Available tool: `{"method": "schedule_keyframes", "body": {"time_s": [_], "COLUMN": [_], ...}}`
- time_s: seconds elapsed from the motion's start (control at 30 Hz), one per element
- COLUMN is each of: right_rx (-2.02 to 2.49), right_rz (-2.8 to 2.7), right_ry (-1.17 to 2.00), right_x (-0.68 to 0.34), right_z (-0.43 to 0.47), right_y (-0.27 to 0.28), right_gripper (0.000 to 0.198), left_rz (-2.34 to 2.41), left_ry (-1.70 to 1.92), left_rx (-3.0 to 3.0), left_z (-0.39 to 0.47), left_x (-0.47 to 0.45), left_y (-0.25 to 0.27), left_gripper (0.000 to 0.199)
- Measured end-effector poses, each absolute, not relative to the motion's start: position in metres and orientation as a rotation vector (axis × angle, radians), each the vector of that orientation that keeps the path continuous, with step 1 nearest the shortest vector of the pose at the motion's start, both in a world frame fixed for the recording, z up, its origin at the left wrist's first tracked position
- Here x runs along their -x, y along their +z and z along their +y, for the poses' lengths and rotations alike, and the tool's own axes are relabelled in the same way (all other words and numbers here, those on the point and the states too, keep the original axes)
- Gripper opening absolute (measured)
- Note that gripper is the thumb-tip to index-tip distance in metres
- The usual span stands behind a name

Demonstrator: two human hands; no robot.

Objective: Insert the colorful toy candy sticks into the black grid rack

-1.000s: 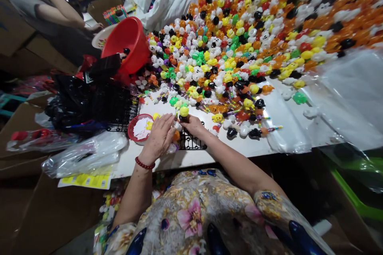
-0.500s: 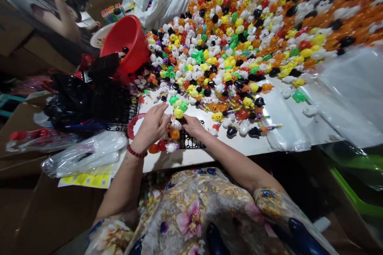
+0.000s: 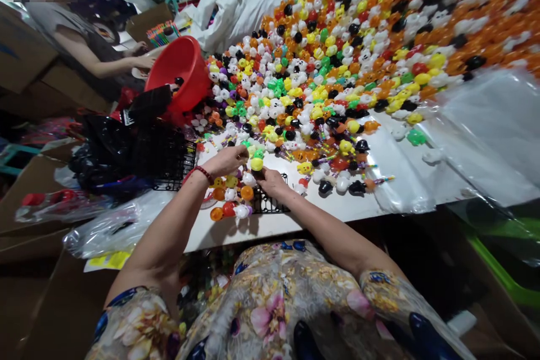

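My left hand point(image 3: 228, 161), a dark red bead bracelet on its wrist, reaches over the near side of the table. Its fingers are bent together by small green plastic figures point(image 3: 257, 153); what they pinch is hidden. My right hand point(image 3: 272, 182) is closed at a round yellow plastic figure point(image 3: 256, 164), its fingertips against the underside. Beneath both hands lies a black plastic grid point(image 3: 270, 202). Orange, red and white figures, among them an orange one point(image 3: 247, 193) and a red one point(image 3: 229, 208), stand in rows on the grid's left part.
A large heap of colourful plastic figures point(image 3: 320, 62) covers the table's far side. At the left are a red tub point(image 3: 185, 70), black bags point(image 3: 105, 146) and more black grids point(image 3: 172, 163). Clear plastic bags point(image 3: 485, 129) lie right. Another person's arm point(image 3: 101, 67) is beyond the tub.
My left hand has lifted off the figures on the grid and moved slightly farther away, uncovering more of them. My right hand stays at the yellow figure. The other person's arm has lowered toward the tub.
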State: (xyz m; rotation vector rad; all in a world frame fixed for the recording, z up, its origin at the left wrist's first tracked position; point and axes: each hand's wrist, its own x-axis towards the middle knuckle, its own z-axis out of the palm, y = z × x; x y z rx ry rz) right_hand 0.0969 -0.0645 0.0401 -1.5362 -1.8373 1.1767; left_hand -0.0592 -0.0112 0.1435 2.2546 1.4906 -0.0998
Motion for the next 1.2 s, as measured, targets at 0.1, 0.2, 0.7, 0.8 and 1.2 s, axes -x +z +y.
{"method": "schedule_keyframes", "body": {"time_s": [0.1,0.2,0.7,0.8,1.2], "right_rx": [1.570,1.593,1.546,1.540,1.493], "right_rz": [-1.809,-1.778,-2.013,-2.156,-2.074], "right_ry": [1.173,1.158,1.061,0.992,1.030], "right_x": [-0.095,-0.094,-0.097,-0.098,-0.099], "right_z": [-0.065,-0.066,-0.066,-0.067,-0.060], "right_y": [0.039,0.041,0.043,0.046,0.045], "right_gripper": [0.028,0.027,0.031,0.032,0.025], "left_rz": [1.431,1.390,1.413,1.399,1.369], "left_ry": [-0.088,-0.076,0.155,0.215,0.121], "left_rx": [-2.299,-2.319,-2.314,-2.354,-2.426], "left_z": [-0.022,-0.032,-0.056,-0.056,-0.060], "left_x": [0.063,0.065,0.065,0.066,0.068], "left_y": [0.147,0.149,0.143,0.141,0.129], "left_gripper": [0.017,0.020,0.042,0.045,0.047]}}
